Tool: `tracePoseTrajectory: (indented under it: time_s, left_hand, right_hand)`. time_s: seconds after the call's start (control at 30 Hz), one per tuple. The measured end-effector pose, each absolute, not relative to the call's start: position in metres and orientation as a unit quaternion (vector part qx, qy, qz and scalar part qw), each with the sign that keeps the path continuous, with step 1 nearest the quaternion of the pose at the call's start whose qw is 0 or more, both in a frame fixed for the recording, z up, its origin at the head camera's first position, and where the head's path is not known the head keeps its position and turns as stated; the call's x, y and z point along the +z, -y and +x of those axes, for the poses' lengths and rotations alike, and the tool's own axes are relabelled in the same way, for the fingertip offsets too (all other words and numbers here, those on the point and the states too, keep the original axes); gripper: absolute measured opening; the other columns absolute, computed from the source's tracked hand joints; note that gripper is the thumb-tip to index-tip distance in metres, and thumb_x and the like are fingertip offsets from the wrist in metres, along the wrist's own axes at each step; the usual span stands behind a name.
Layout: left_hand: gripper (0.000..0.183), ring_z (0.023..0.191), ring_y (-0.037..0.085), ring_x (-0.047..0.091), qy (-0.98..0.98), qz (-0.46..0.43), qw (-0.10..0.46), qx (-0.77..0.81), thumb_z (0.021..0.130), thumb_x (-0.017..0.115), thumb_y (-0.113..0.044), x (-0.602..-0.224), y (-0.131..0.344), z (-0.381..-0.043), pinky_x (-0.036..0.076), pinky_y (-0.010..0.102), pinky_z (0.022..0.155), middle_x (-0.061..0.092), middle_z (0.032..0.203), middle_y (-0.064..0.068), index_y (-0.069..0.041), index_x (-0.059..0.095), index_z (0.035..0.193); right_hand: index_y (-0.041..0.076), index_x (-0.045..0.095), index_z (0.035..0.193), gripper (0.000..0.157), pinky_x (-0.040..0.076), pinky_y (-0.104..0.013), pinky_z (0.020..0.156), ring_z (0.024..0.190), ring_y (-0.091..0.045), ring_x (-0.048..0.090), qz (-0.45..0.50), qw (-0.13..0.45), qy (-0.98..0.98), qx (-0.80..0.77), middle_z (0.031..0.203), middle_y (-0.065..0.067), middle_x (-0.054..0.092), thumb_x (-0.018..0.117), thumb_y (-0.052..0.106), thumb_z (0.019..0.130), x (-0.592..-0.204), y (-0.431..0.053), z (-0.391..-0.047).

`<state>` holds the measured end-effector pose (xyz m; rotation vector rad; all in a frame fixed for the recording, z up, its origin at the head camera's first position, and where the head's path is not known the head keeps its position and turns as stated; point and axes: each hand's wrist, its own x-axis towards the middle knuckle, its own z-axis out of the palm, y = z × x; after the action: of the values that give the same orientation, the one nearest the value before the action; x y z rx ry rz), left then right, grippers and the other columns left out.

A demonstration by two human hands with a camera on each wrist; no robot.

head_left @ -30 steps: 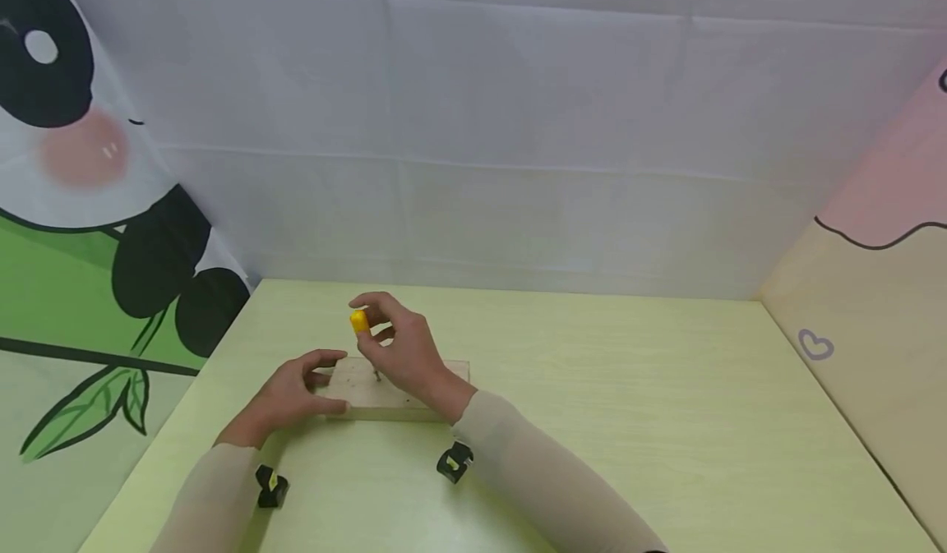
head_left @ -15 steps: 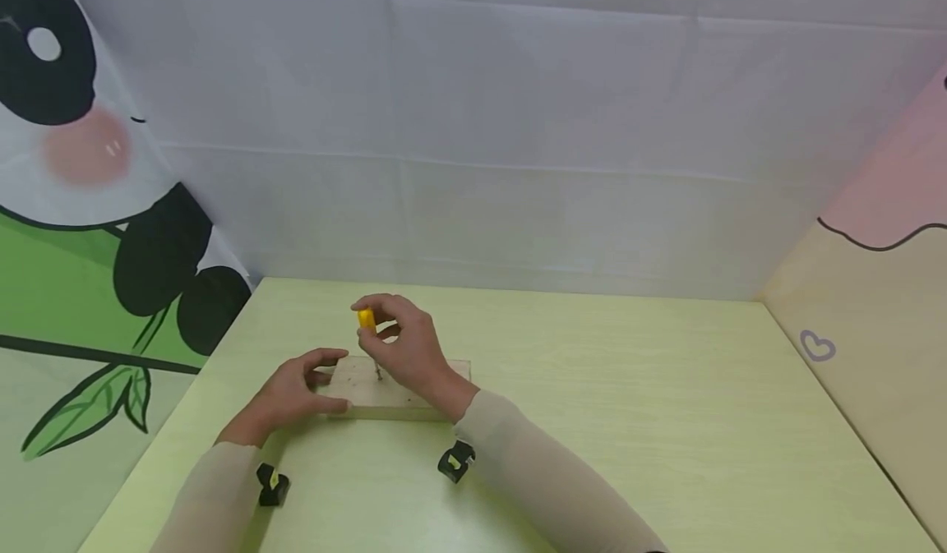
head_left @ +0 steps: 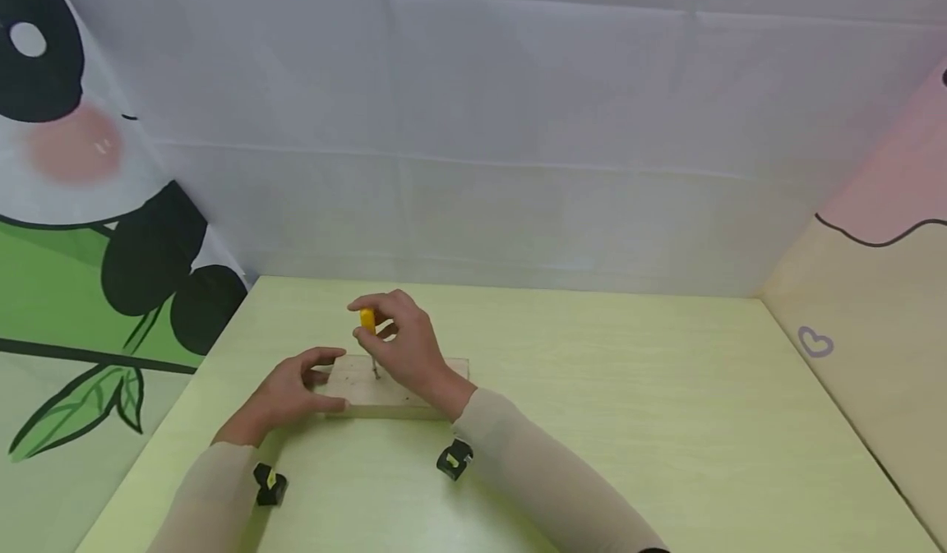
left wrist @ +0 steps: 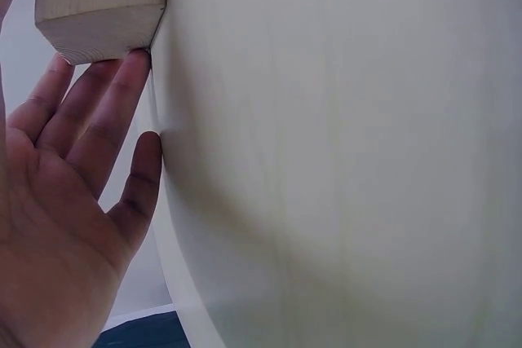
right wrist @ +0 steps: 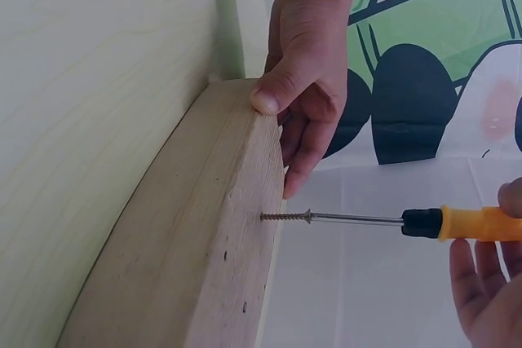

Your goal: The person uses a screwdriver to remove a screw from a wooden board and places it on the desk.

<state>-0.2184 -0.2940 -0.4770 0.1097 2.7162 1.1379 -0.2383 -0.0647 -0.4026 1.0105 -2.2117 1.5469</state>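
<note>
At the left end of a thick wooden block point(head_left: 355, 387) my left hand point(head_left: 290, 389) steadies it, thumb at the near edge and fingers at the far side. The left wrist view has those fingertips against the block's end face point(left wrist: 106, 32). My right hand point(head_left: 410, 352) pinches the yellow handle of a screwdriver point(right wrist: 473, 223) above the block. Its black collar and thin metal shaft show in the right wrist view. The shaft's tip meets the head of a screw point(right wrist: 285, 217), which stands partly sunk in the block's top face with its thread showing.
The block lies on a pale wood-patterned table point(head_left: 629, 405). Behind it hangs a grey-white cloth point(head_left: 473, 126), with a cartoon-printed panel point(head_left: 81, 282) at the left and a beige-pink one point(head_left: 873, 306) at the right. Both wrists wear small black cameras point(head_left: 455, 459).
The screwdriver's handle has swung from a leftward lean to more upright between my right fingers. My left hand and the block stay in place.
</note>
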Motion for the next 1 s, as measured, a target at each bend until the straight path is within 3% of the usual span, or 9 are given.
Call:
tracePoseTrajectory:
  time_s: [0.23,0.37,0.57,0.83,1.0]
  left_hand:
    - [0.084,0.119,0.04,0.057,-0.915,0.038,0.096,0.39,0.069,0.085,-0.044,-0.4751,0.2946,-0.2182,0.052,0.052,0.093,0.05,0.142,0.016,-0.016,0.048,0.139]
    - [0.086,0.121,0.04,0.056,-0.916,0.035,0.1,0.388,0.068,0.085,-0.045,-0.476,0.2943,-0.2184,0.051,0.053,0.093,0.049,0.142,0.016,-0.016,0.047,0.139]
    - [0.087,0.121,0.039,0.056,-0.915,0.032,0.102,0.389,0.067,0.085,-0.045,-0.4782,0.2955,-0.2171,0.051,0.054,0.093,0.049,0.142,0.016,-0.015,0.047,0.139]
    - [0.087,0.118,0.036,0.059,-0.911,0.033,0.1,0.399,0.066,0.086,-0.044,-0.4816,0.2985,-0.2152,0.053,0.05,0.091,0.051,0.14,0.015,-0.015,0.048,0.139]
    - [0.087,0.118,0.037,0.058,-0.913,0.036,0.096,0.395,0.067,0.086,-0.044,-0.48,0.2979,-0.2182,0.052,0.051,0.091,0.05,0.141,0.016,-0.015,0.047,0.139]
  right_hand:
    - [0.01,0.057,0.122,0.034,0.054,-0.014,0.075,0.091,-0.008,0.063,0.346,0.118,0.759,0.539,0.104,-0.005,0.066,0.064,0.004,0.089,-0.4001,0.0653,-0.2384]
    - [0.011,0.059,0.119,0.03,0.056,-0.019,0.076,0.095,-0.01,0.062,0.344,0.102,0.764,0.536,0.11,-0.004,0.063,0.066,0.009,0.09,-0.4007,0.0644,-0.2364]
    - [0.013,0.064,0.114,0.026,0.055,-0.015,0.074,0.09,-0.014,0.061,0.345,0.129,0.768,0.524,0.1,-0.002,0.06,0.07,0.016,0.089,-0.4017,0.0648,-0.2331]
    - [0.014,0.064,0.116,0.025,0.053,-0.014,0.07,0.089,-0.009,0.062,0.351,0.156,0.772,0.506,0.105,-0.002,0.067,0.063,0.01,0.091,-0.402,0.0658,-0.2303]
    - [0.012,0.065,0.113,0.023,0.055,-0.017,0.072,0.092,-0.012,0.061,0.345,0.153,0.76,0.528,0.105,-0.003,0.062,0.067,0.015,0.09,-0.4017,0.066,-0.2321]
